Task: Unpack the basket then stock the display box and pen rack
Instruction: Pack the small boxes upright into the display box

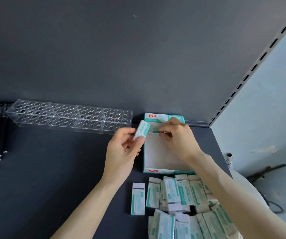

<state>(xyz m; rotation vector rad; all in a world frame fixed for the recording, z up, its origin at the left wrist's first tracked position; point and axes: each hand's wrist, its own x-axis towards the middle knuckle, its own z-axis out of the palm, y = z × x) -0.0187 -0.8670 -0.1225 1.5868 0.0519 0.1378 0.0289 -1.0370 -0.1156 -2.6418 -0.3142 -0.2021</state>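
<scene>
Two hands busy: left hand (121, 152) pinching small packet (143, 129), right hand (178, 137) gripping second packet (154, 131) at display box (166, 171) far end.

The dark grey shelf board (52, 169) meets a back panel (121, 57) of the same grey, which has one small pale scuff (134, 15) high up. At the right, a grey upright rail (252, 69) with a row of black slots runs along the panel's edge. Beyond it is a pale blue wall (276, 100). Past the shelf's right edge I see a dark twig-like thing (266, 170), a thin dark cable (273, 207) and a small white cylinder (229, 156).
</scene>
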